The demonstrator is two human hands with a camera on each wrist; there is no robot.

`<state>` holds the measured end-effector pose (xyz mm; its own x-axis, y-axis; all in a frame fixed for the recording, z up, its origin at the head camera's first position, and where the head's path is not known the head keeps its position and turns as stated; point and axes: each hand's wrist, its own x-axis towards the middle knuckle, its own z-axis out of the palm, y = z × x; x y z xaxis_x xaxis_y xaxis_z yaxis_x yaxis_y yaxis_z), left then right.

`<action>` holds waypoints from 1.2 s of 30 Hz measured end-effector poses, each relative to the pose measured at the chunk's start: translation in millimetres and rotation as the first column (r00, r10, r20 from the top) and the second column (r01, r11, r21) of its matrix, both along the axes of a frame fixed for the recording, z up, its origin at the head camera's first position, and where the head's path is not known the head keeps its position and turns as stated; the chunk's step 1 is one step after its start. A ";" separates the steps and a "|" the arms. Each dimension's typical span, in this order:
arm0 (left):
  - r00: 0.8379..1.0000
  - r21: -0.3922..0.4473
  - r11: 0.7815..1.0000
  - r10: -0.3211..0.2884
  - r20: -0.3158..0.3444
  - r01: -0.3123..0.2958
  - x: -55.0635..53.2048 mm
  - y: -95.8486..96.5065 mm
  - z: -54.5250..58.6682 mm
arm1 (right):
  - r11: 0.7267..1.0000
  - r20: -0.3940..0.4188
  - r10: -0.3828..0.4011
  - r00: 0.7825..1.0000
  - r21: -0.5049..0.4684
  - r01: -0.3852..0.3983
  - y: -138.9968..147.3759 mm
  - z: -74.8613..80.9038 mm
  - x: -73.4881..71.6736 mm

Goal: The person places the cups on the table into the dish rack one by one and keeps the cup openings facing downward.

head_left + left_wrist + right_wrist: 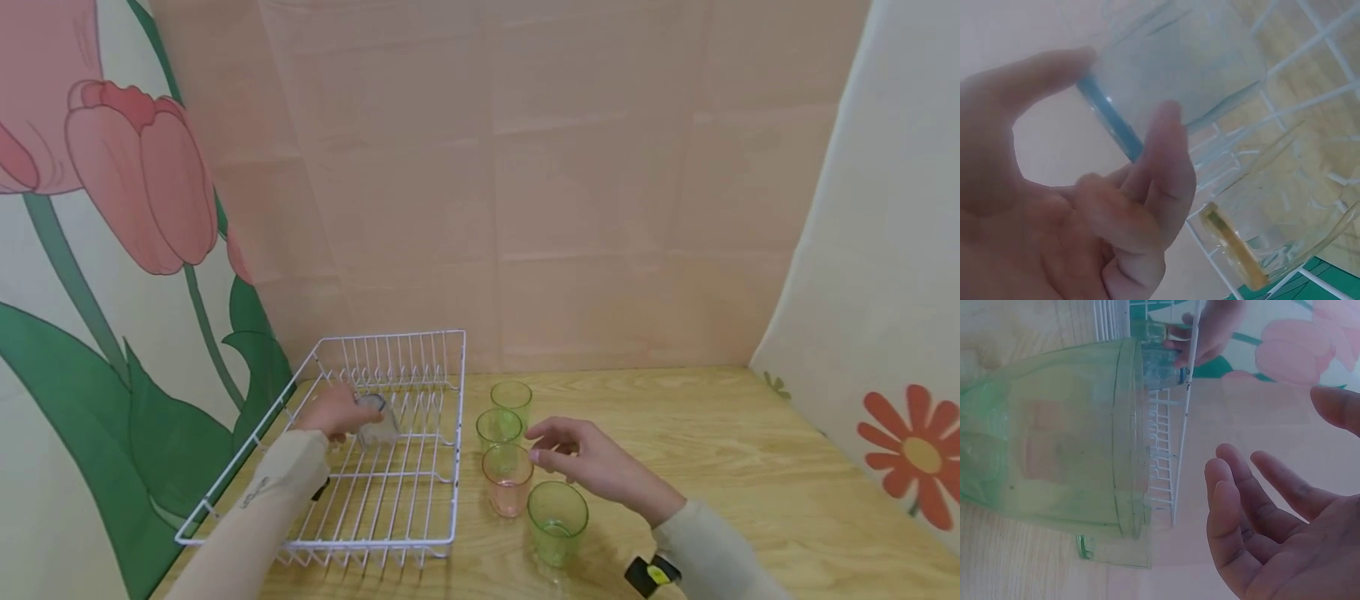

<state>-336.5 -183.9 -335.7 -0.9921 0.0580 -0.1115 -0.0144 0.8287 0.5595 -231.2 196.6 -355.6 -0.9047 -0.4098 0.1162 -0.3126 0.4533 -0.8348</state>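
Note:
My left hand [337,410] pinches a clear glass with a blue-tinted end [378,427] between thumb and fingers, over the white wire dish rack [457,433]. In the left wrist view the thumb and fingertips sit on that blue end. Beside it is a clear glass with an amber end [1279,225], against the rack's wires. My right hand [592,458] holds nothing, its fingers loosely bent beside the standing glasses. Nearest to it are a pinkish-orange glass [508,492] and a green glass [558,533] at the front. Two more green glasses [512,393] stand behind.
The rack stands at the left of the wooden table [660,433], with a row of upright wire prongs [397,354] at its back. A tulip-printed sheet [142,183] hangs on the left, a plain pinkish sheet [525,208] behind, and a flower-printed white sheet [862,292] on the right.

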 end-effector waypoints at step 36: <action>0.997 -0.039 0.999 -0.002 0.081 0.006 -4.7 -8.2 -11.1 | 0.995 -0.077 -0.052 0.996 0.076 0.058 4.6 -0.9 0.4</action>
